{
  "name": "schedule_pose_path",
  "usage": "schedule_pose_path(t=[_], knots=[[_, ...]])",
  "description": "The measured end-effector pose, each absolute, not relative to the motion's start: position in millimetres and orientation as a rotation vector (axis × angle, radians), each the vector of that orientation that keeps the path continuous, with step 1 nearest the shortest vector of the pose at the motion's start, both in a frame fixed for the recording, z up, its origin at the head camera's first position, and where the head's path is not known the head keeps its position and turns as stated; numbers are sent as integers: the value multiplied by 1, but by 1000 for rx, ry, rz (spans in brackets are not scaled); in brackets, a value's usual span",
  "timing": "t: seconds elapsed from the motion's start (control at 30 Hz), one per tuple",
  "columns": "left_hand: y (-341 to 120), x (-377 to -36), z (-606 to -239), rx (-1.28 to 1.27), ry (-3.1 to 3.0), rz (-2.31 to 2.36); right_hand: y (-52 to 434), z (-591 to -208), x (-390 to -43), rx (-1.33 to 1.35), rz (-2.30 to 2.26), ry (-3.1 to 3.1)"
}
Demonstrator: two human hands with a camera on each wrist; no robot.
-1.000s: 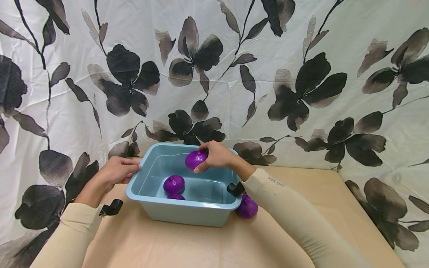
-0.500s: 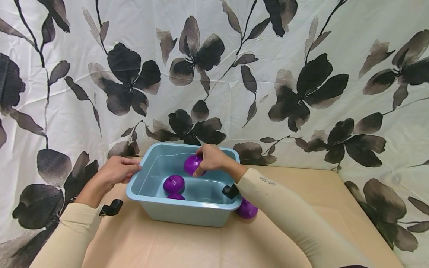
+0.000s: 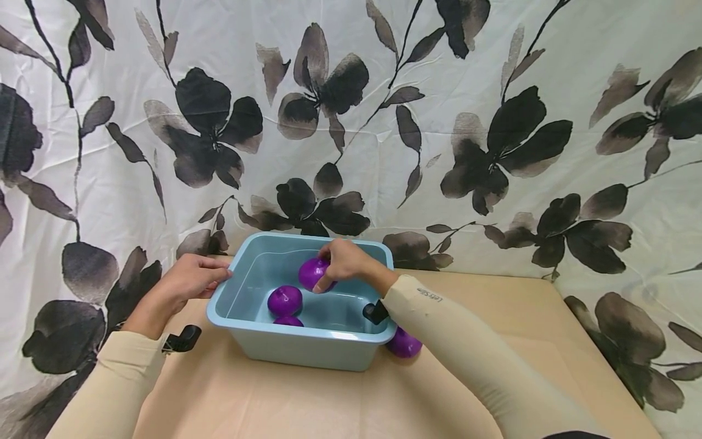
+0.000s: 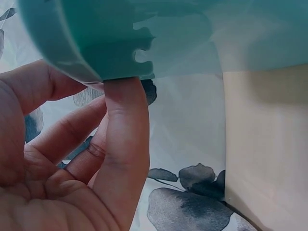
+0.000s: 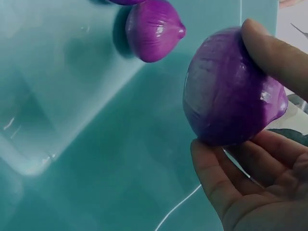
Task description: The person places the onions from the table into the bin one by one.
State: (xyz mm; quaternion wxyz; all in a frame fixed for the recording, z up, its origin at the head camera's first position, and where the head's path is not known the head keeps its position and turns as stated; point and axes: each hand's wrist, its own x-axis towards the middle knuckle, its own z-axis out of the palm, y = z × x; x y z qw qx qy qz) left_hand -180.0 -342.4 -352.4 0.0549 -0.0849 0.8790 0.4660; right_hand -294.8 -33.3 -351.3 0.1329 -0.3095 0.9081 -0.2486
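Note:
My right hand [image 3: 348, 266] holds a glossy purple onion [image 3: 311, 274] over the inside of a light blue plastic tub [image 3: 304, 349]. In the right wrist view, thumb and fingertips grip that onion from opposite sides, its pointed tip towards the palm. Two more purple onions lie in the tub: one [image 3: 284, 300] shows whole, while the other [image 3: 289, 321] is partly hidden behind the front wall. At the tub's left rim, my left hand [image 3: 189, 283] pinches the edge between thumb and fingers, as the left wrist view shows. Outside the tub's right front corner sits another onion [image 3: 404, 344], partly covered by the right sleeve.
The tub stands on a tan table covering [image 3: 307, 402]. Behind it hangs a white cloth [image 3: 395, 183] with dark flower prints, close to the table's back edge. Black wrist cameras are strapped at both sleeves; the right one overlaps the tub's right side.
My right hand has moved a little left and down with the onion, deeper over the tub. The left hand keeps its place on the rim.

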Motion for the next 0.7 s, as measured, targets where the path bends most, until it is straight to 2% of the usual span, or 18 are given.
schedule_pose_path(t=[0.7], knots=[[-344,-181,-354,-258,2667,1407,-44,-367,-304,-1003,-411,2540]])
